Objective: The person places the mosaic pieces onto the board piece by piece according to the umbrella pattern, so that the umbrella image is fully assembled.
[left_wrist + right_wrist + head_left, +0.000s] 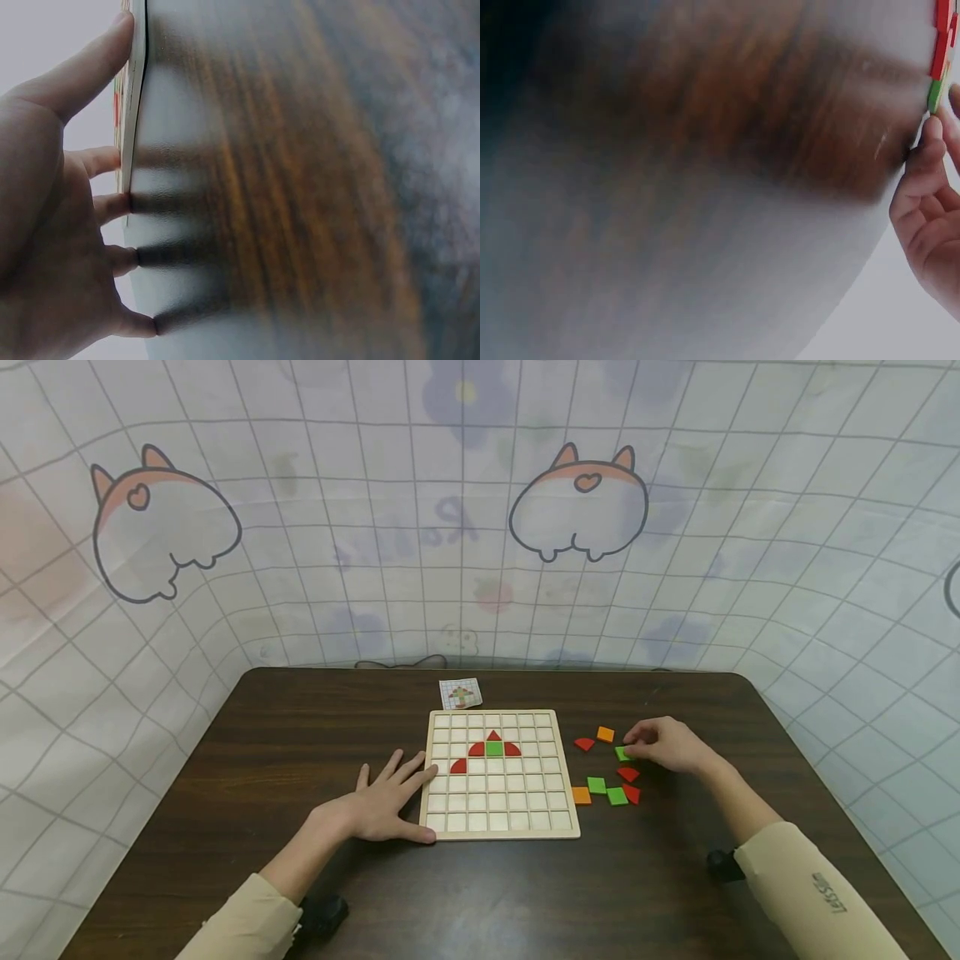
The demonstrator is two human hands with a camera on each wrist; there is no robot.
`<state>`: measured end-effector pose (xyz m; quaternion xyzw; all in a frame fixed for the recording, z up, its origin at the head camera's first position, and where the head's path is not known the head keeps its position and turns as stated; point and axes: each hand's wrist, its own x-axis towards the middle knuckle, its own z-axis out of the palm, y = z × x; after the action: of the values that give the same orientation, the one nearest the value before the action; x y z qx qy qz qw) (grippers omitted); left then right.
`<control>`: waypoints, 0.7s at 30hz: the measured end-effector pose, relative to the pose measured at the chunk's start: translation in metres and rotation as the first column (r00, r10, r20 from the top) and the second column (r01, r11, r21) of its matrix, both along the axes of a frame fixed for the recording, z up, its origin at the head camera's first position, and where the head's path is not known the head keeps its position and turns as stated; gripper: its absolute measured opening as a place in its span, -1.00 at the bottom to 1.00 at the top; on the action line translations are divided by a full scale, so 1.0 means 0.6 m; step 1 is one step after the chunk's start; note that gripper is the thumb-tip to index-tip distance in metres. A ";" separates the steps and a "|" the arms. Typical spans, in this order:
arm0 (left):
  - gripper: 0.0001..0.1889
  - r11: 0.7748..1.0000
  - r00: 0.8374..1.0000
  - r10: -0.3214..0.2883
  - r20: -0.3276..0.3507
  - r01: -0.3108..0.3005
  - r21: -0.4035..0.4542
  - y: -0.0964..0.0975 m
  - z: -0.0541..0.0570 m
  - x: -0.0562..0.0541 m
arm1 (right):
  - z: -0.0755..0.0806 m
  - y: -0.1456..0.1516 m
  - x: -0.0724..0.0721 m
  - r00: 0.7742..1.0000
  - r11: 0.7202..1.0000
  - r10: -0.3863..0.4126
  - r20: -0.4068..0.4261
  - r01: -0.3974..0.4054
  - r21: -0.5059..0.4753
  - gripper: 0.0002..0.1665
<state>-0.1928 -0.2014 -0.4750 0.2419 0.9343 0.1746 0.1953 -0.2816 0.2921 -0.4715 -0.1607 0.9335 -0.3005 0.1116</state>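
Our R hand (667,746) pinches a green tile (622,753); board (497,802) lies approx 9 o'clock of it, our L hand (377,810), spread wide, touching its far edge.

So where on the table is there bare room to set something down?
The table is bare on the near side of the board, and beyond the left hand, left of the card. Right of the board is crowded: loose tiles and the right hand.
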 end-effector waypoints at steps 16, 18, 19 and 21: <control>0.10 1.000 1.000 0.002 -0.009 -0.002 -0.002 0.000 0.000 0.002 | 0.005 -0.001 0.005 0.999 1.000 0.019 0.049 -0.019 -0.007 -0.68; 0.10 1.000 1.000 0.002 -0.008 -0.002 -0.003 0.001 0.000 0.002 | 0.005 -0.002 0.006 0.999 1.000 0.024 0.043 -0.024 -0.009 -0.68; 0.10 1.000 1.000 0.003 -0.007 -0.003 -0.004 0.001 0.000 0.002 | 0.004 -0.002 0.006 0.999 1.000 0.027 0.035 -0.027 -0.010 -0.69; 0.11 1.000 1.000 0.002 -0.005 -0.002 -0.001 0.001 -0.001 0.002 | 0.003 -0.002 0.006 0.999 1.000 0.026 0.021 -0.026 -0.015 -0.69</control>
<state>-0.1917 -0.2010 -0.4754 0.2412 0.9351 0.1735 0.1930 -0.2783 0.2910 -0.4695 -0.1706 0.9279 -0.3074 0.1240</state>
